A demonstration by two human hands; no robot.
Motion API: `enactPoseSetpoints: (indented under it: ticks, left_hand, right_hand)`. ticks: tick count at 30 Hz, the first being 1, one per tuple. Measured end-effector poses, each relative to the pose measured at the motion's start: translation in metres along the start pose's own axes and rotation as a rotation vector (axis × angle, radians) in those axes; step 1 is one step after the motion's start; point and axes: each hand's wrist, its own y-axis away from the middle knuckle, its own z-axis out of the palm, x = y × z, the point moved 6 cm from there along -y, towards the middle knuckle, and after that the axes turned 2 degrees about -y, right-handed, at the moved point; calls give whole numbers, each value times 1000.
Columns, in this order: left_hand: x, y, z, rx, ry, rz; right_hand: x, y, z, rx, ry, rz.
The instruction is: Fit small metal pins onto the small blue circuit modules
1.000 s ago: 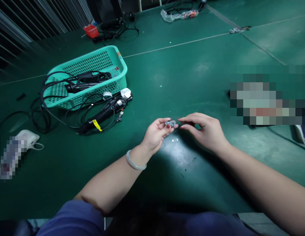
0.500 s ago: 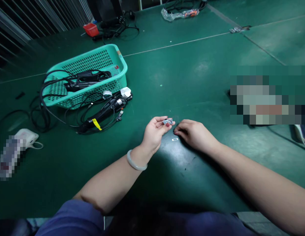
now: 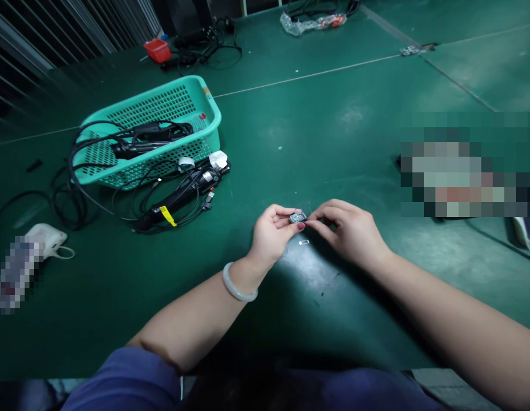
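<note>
My left hand [image 3: 272,235] pinches a small grey metallic part [image 3: 298,217] between thumb and fingertips, just above the green table [image 3: 316,125]. My right hand [image 3: 349,229] meets it from the right, its thumb and forefinger closed on the same part. A tiny white piece [image 3: 304,242] lies on the table right below the two hands. A pale bangle [image 3: 238,285] circles my left wrist.
A teal plastic basket [image 3: 162,123] holding black cables stands at the left. More black cables and a handheld tool with a yellow tag [image 3: 179,194] lie before it. A white device [image 3: 46,240] sits at the far left, a red tray [image 3: 158,50] and a plastic bag [image 3: 310,24] at the back.
My right hand dropped to the table near the white piece, then rose back to the small part in my left hand. My left hand stayed nearly in place.
</note>
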Motion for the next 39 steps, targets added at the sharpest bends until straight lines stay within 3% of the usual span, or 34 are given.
enactPoseSetpoints:
  ticks: [11,28,33,39]
  left_hand:
    - [2,0,1,-7,-52,39]
    - [1,1,2,-39,-46,25]
    - [-1,1,2,-58,-7,-6]
    - [-4,-1,1,-51,135,-43]
  right_hand:
    - [5,0,2,-20,-30,79]
    - [1,2,-1,47,76,17]
    - [-3,3,-4,92,152,-11]
    - [-6,3,-13,144,67,-6]
